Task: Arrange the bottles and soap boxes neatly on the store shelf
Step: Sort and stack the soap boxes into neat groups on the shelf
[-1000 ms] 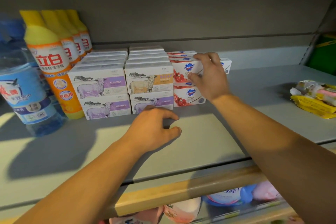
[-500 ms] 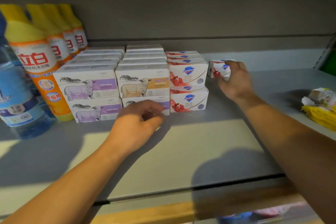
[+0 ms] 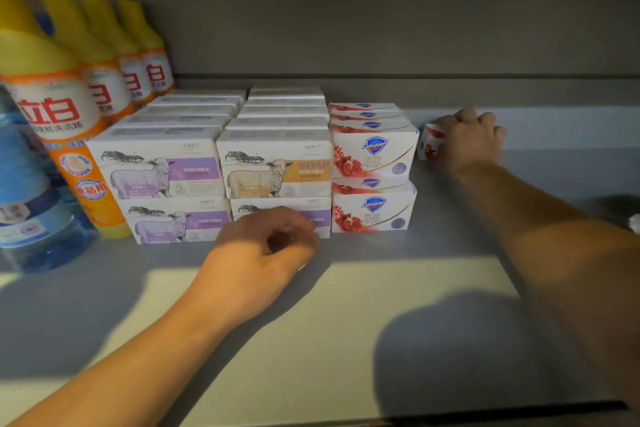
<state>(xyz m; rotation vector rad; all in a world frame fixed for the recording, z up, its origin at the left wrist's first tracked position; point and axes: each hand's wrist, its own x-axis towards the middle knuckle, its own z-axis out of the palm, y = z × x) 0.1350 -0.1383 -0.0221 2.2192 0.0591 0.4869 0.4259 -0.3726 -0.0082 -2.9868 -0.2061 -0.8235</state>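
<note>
Head view: right hand (image 3: 469, 139) grip around half-hidden soap box (image 3: 430, 142) (left hand (image 3: 263, 250) loosely curled, empty).

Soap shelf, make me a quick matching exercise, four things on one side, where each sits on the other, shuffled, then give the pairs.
1. yellow-capped bottles
2. purple sheep box
3. stacked Safeguard boxes
4. right hand

A. on a lone Safeguard box, far right
B. back-left row
C. right of the sheep boxes
D. front top, left stack

Pairs: 1-B, 2-D, 3-C, 4-A
</note>
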